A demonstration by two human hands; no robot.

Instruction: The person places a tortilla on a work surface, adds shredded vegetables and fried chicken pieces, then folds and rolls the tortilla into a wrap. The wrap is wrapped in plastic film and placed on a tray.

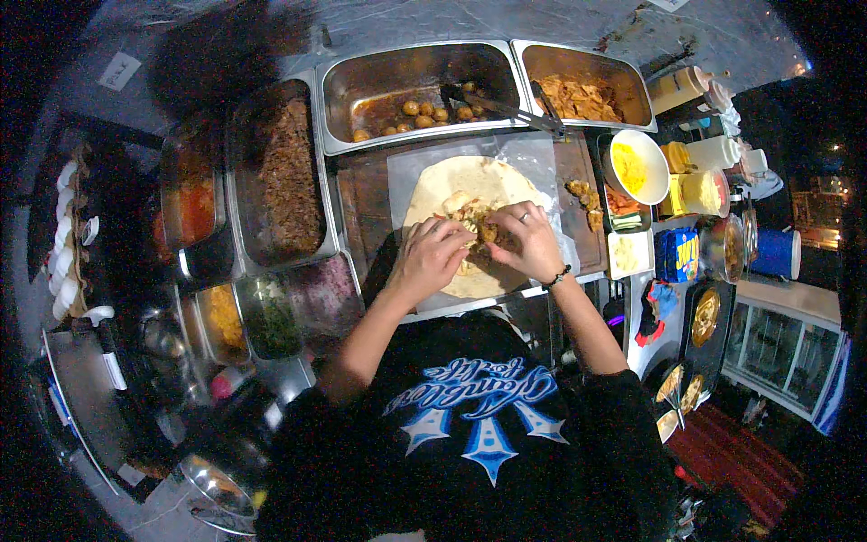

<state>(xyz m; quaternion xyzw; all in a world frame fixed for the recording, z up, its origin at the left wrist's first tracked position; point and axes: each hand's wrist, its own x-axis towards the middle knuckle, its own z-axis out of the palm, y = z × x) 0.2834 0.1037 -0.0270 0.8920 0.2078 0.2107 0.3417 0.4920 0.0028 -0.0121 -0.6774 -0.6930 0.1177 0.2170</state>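
Observation:
A large round flatbread (433, 185) lies on white paper (404, 167) over a dark wooden board (366, 212). A mixed heap of filling (469, 213) with pale and brown pieces sits at the bread's middle. My left hand (430, 262) comes in from the left, its fingers curled together at the heap's left side; what they hold is hidden. My right hand (530, 242) pinches a crumbly brown-green piece of food (489, 231) at the heap's right side. Both hands are low over the bread.
Behind the board are metal pans of small round potatoes (423, 113) with black tongs (506, 110), and sliced meat (582, 98). A pan of ground meat (291, 172) stands left. A white bowl of yellow food (635, 164) and several squeeze bottles (713, 152) are right. Egg trays (70, 235) sit far left.

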